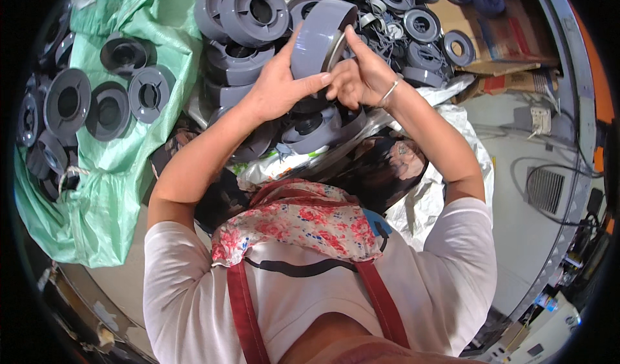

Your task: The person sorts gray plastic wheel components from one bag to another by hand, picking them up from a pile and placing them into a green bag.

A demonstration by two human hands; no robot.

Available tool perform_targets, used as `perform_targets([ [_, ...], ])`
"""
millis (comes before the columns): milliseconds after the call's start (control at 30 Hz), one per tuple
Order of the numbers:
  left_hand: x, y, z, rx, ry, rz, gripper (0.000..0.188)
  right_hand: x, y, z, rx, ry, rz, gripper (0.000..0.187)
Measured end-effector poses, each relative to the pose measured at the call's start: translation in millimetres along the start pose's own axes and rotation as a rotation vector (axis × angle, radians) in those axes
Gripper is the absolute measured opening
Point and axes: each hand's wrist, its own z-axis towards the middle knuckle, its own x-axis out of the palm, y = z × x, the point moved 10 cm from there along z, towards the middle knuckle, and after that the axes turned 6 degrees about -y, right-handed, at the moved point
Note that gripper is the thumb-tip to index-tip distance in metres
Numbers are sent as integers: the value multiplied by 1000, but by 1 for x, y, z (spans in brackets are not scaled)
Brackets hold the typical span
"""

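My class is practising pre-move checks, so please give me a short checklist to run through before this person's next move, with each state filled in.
1. Left hand secure on the grey ring: ok, thumb and fingers hold its left side.
2. Right hand in contact: ok, a digit reaches the ring's right rim.
3. Wrists bare: not ok, a bracelet circles the right wrist.
4. Held ring clear of the grey parts behind it: cannot tell, the gap is hidden.
5. Inside of the ring sound: cannot tell, it faces mostly away.
6. Grey parts lying on the green sack: ok, several are there.
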Motion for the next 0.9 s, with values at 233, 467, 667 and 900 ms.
perform_targets([
  [233,3,21,-2,171,248,964,77,-137,0,18,-97,-780,-1265,87],
  [467,-9,64,9,-314,-14,256,50,-134,-38,28,-282,-792,-955,79],
  [667,22,88,-1,-748,-86,-622,39,5,19,-57,-1067,-113,-1143,56],
  [900,8,77,8,-662,-199,-555,38,-263,48,20,-559,-1122,-827,33],
])
